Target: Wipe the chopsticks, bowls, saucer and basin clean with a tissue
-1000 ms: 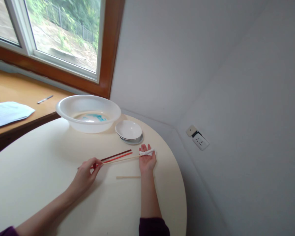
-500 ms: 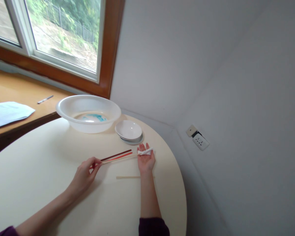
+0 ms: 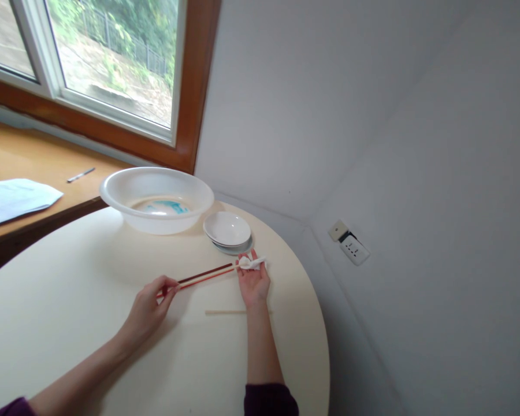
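Note:
My left hand (image 3: 153, 301) pinches the near ends of several thin chopsticks. A dark brown chopstick (image 3: 210, 271), a red chopstick (image 3: 216, 276) and a pale one between them point to the right. Palm up, my right hand (image 3: 254, 287) holds a small white cloth (image 3: 255, 263), possibly a tissue, which is wrapped at the far end of the pale chopstick. Another pale chopstick (image 3: 225, 312) lies on the table, partly hidden under my right forearm. Just beyond my right fingertips are stacked small white dishes (image 3: 226, 228).
A translucent white basin (image 3: 156, 222) with a blue patch inside stands at the back of the round cream table (image 3: 69, 323). To the left, a wooden desk (image 3: 30, 150) bears papers (image 3: 17, 199) and a pen (image 3: 81, 175). A wall borders the table's right side.
My right hand has moved slightly left and away from me, taking the white cloth further along the pale chopstick. My left hand has stayed almost still.

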The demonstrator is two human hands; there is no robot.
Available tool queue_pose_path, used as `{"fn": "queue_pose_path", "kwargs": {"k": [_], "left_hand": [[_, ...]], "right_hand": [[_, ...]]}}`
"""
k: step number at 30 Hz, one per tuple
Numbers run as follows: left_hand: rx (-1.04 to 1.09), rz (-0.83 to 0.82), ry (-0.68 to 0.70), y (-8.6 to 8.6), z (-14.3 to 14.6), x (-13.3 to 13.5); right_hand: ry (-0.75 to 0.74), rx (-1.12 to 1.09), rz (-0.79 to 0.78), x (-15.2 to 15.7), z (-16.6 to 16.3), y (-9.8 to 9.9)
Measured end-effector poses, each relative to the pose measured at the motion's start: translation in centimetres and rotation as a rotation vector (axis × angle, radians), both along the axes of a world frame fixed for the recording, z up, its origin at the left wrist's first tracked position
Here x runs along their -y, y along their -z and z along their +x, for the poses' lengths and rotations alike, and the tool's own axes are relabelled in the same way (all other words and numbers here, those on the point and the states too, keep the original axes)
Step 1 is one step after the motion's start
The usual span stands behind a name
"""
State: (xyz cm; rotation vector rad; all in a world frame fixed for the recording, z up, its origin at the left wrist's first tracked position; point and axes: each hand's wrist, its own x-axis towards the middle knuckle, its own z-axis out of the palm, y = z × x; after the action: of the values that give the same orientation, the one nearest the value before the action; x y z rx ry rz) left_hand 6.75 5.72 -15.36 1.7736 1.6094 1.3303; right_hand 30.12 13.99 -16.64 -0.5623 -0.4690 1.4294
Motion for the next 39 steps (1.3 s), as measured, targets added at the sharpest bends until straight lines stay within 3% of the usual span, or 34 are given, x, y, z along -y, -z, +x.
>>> {"fn": "queue_pose_path", "kwargs": {"k": [10, 21, 39], "left_hand": [[0.029, -0.027, -0.027, -0.2, -0.1, -0.1], [0.089, -0.069, -0.066, -0.7, 0.0, -0.2], [0.151, -0.056, -0.076, -1.1, 0.0, -0.1]], "right_hand": [[0.008, 0.032, 0.008, 0.2, -0.2, -0.4], [-0.11, -0.031, 0.077, 1.4, -0.7, -2.0], [-0.142, -0.102, 0.055, 1.2, -0.5, -1.8]]}}
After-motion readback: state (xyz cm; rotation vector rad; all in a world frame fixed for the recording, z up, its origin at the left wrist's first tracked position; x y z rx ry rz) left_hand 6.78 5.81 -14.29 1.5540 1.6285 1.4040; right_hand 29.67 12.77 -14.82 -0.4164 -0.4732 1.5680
